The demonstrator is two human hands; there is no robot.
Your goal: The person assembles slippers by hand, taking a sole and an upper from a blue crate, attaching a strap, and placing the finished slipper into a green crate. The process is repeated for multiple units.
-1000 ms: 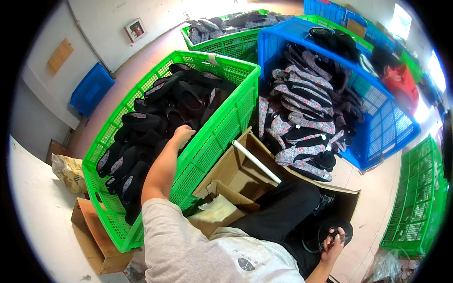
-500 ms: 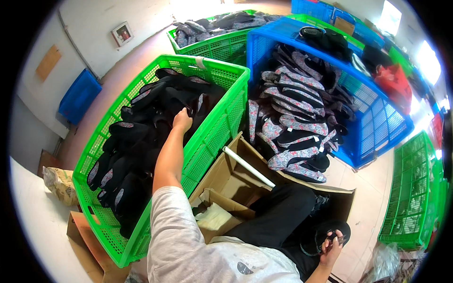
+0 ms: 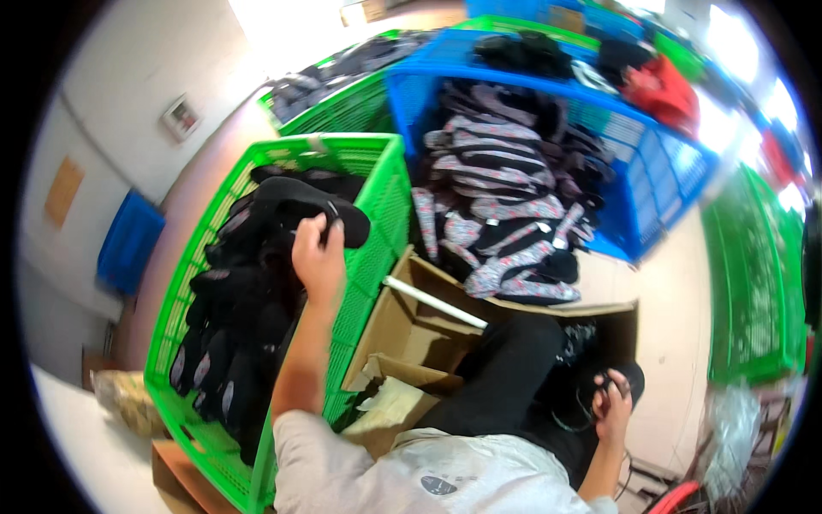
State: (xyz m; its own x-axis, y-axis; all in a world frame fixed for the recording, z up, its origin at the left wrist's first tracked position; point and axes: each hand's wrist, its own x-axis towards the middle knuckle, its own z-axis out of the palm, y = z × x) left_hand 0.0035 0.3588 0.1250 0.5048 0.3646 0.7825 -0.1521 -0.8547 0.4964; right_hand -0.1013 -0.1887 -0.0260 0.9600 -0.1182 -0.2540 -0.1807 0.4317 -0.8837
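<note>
Workroom [image 3: 141,94], left fingers [image 3: 313,228] pinching newly raised black shoe [image 3: 287,196], right fingers [image 3: 616,388] gripping dark item [image 3: 635,375]

It looks like a workshop or small factory floor — big mesh-sided crates, a green crate [image 3: 385,206] heaped with dark shoes [image 3: 227,343] and a blue crate [image 3: 629,227] with flower-patterned shoes [image 3: 505,180], crowd the pale tiles [image 3: 672,325] beside open cardboard [image 3: 411,321].

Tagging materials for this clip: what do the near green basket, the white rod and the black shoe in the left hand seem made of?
Green basket: probably moulded plastic, slightly glossy, judging by its regular perforated walls.
White rod: smooth and pale, perhaps plastic; painted metal is possible.
Black shoe in the left hand: matte and dark, likely fabric, though blur hides any weave.
</note>
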